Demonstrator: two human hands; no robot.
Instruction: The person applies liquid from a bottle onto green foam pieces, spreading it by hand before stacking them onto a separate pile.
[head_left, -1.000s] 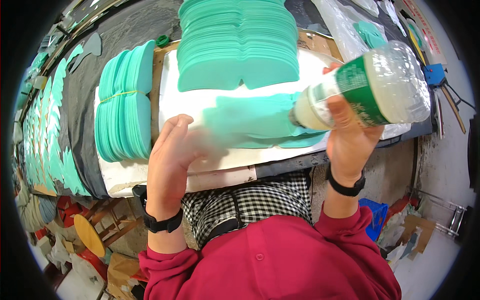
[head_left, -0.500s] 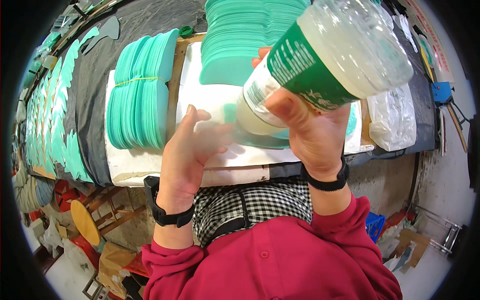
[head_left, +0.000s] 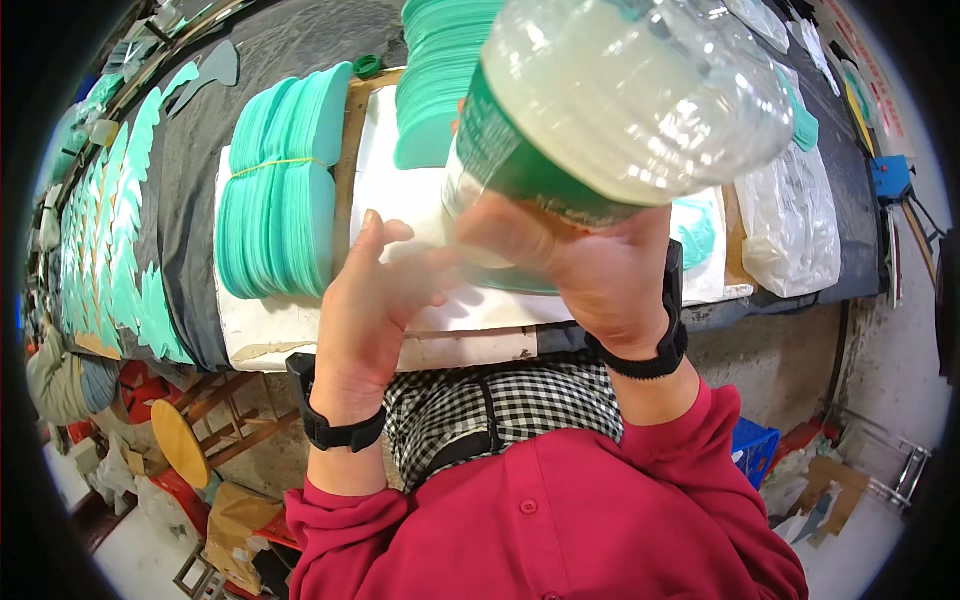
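Observation:
My right hand (head_left: 590, 260) is wrapped round a big clear plastic bottle (head_left: 640, 90) with a green label and cloudy pale liquid inside. The bottle is tilted, its base up toward the far right and its neck end low, hidden behind my fingers. Beside it my left hand (head_left: 380, 295) is open, thumb raised and fingers blurred, with nothing seen in it. Under both hands lies a white board (head_left: 380, 210). Left of them stands a stack of thin teal sheets (head_left: 275, 200) tied with a yellow band; another teal stack (head_left: 440, 90) rises behind the bottle.
Cut teal pieces (head_left: 130, 200) fan out at the far left on dark cloth (head_left: 185, 230). A small green ring-like cap (head_left: 367, 66) lies behind the tied stack. Right of the board are a clear plastic bag (head_left: 790, 230) and a blue device (head_left: 890, 178). A round-topped stool (head_left: 181, 445) stands lower left.
The bottle has moved left and tipped further, showing more of its base. My right hand went left with it. My left hand stays in nearly the same place.

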